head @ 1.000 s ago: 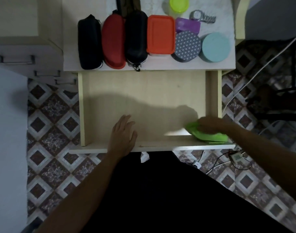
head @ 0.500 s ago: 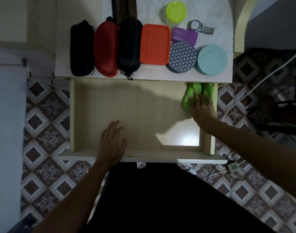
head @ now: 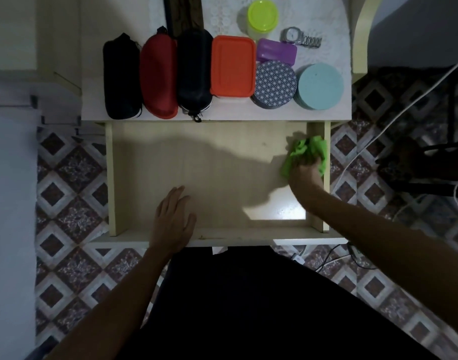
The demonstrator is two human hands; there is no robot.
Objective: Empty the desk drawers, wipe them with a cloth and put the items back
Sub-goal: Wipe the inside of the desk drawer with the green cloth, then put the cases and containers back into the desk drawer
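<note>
The pale wooden drawer (head: 196,162) is pulled out below the desk top and holds nothing but the cloth. My right hand (head: 304,175) presses the bunched green cloth (head: 308,149) against the drawer floor beside the right wall; its fingers look curled into the cloth, partly blurred. My left hand (head: 173,219) lies flat with straight fingers on the drawer floor and front edge. On the desk top (head: 337,110) stand a black case (head: 121,76), a red case (head: 159,76), another black case (head: 194,71), an orange box (head: 233,66), a patterned round tin (head: 274,84) and a teal round tin (head: 320,85).
Behind those lie a purple box (head: 276,50), a lime-lidded jar (head: 263,15) and a wristwatch (head: 300,38). Patterned floor tiles (head: 66,178) surround the desk. White cables (head: 365,141) run across the floor at right, and a cabinet with handles (head: 27,100) stands at left.
My right hand swept the cloth from the drawer's front right corner up along the right wall to the back, then drew it slightly toward me. My left hand stayed put.
</note>
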